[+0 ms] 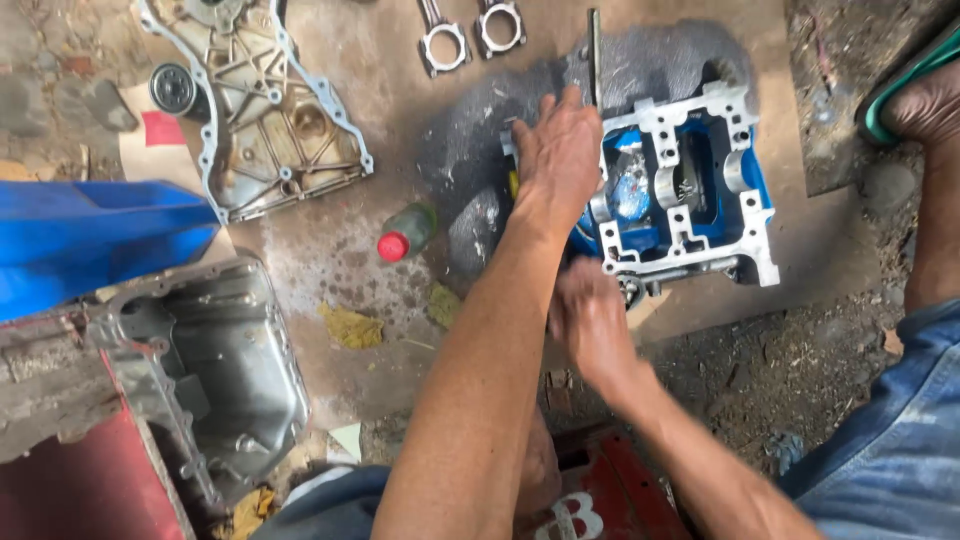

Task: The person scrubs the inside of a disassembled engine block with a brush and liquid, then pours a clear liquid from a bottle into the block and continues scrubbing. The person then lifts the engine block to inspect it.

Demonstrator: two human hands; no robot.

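The blue engine block (690, 190) lies open side up at the centre right of the frame, on a brown board (380, 260) stained dark around it. My left hand (557, 150) rests flat on the block's left edge, fingers spread and pointing toward the top of the frame, gripping nothing. My right hand (590, 320) is at the block's lower left corner, blurred, so I cannot tell whether it is closed on anything. Just left of my left forearm lies a small bottle with a red cap (405, 233). Two connecting rods (470, 35) sit at the top centre, a timing cover (265, 100) upper left, an oil pan (215, 365) lower left.
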